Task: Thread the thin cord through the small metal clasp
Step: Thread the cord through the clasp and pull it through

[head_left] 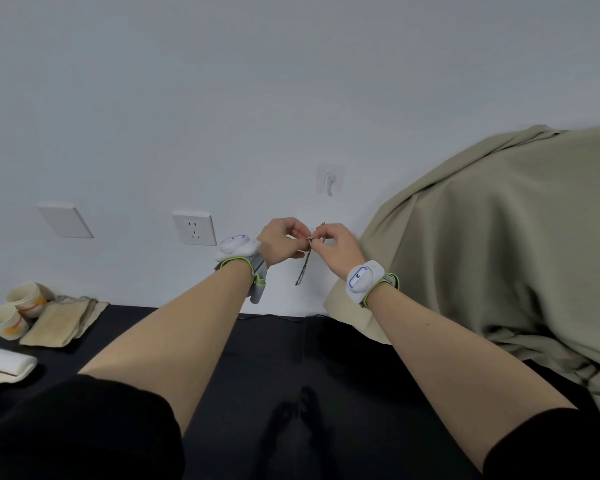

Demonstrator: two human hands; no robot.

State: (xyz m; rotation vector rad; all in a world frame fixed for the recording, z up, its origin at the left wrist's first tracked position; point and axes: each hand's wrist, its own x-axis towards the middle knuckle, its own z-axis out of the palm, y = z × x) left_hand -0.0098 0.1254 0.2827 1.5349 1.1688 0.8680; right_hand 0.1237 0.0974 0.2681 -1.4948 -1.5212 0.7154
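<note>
Both hands are raised in front of the wall, fingertips almost touching. My left hand [282,240] pinches something tiny between thumb and forefinger; the small metal clasp [309,239] shows as a glint right where the fingertips meet. My right hand [334,244] pinches the thin dark cord [304,268]. One short end of the cord sticks up above the fingers and the longer end hangs down between the wrists. Whether the cord passes through the clasp is too small to tell.
A black table [264,358] lies below my arms. Two paper cups [18,308], folded beige cloths [61,322] and a white roller [6,367] sit at its left. A large beige fabric [499,237] is heaped on the right. A wall socket [194,228] and a hook [329,181] are on the wall.
</note>
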